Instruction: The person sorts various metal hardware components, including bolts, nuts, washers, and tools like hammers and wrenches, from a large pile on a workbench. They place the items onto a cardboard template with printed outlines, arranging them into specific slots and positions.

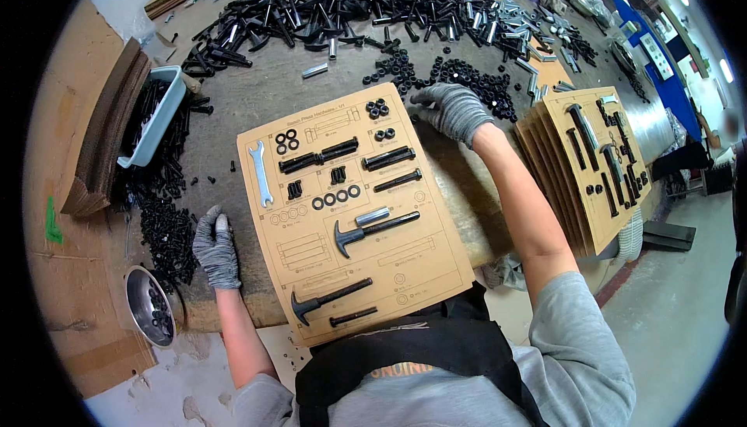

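A brown cardboard sheet (424,252) with printed outlines lies tilted before me, its near edge against my black apron (405,349). On it sit an open-ended wrench (261,173), black bolts (389,159), washers (336,197), a silver sleeve (372,216) and two black T-shaped screws (377,229). My gloved right hand (457,112) hovers by the sheet's upper right corner, beside loose black nuts (490,89); its fingers are bent and apart, with nothing visible in them. Left of the sheet, my gloved left hand (216,248) rests on the table, fingers stretched out, beside small black screws (163,232).
A heap of black T-shaped screws and bolts (311,11) spreads across the table's far side. At the left are a pale blue bin (159,127) and a metal bowl (144,314). Stacked filled sheets (564,116) stand at the right. Silver sleeves (537,65) lie behind them.
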Available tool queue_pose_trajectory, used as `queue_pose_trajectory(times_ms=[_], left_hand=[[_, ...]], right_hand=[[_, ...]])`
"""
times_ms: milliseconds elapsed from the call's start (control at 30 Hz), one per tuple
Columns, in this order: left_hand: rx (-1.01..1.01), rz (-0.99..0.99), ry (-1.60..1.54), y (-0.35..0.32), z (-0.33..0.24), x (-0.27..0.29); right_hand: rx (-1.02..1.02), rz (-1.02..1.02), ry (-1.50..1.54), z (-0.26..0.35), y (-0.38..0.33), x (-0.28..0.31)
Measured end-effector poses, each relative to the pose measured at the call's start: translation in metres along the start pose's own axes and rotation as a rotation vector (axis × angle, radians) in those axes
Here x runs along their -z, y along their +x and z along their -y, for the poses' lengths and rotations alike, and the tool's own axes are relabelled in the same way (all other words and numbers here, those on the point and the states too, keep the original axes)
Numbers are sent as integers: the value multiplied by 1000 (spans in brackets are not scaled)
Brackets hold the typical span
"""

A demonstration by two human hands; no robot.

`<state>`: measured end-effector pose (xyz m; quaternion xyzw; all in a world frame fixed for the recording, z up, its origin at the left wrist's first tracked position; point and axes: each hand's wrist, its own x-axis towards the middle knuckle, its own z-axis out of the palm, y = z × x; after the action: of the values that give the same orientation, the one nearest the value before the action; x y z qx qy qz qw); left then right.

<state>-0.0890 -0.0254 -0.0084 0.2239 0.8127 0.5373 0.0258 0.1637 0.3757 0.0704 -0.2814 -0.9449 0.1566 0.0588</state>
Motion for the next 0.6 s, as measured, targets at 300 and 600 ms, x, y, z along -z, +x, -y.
queue_pose_trajectory(times_ms=[300, 600], left_hand=[[0, 20, -48, 1, -5, 0], [-88, 22, 49, 5, 9, -1]], right_hand=[[44, -217, 148, 15, -45, -3], [211, -21, 272, 44, -131, -21]])
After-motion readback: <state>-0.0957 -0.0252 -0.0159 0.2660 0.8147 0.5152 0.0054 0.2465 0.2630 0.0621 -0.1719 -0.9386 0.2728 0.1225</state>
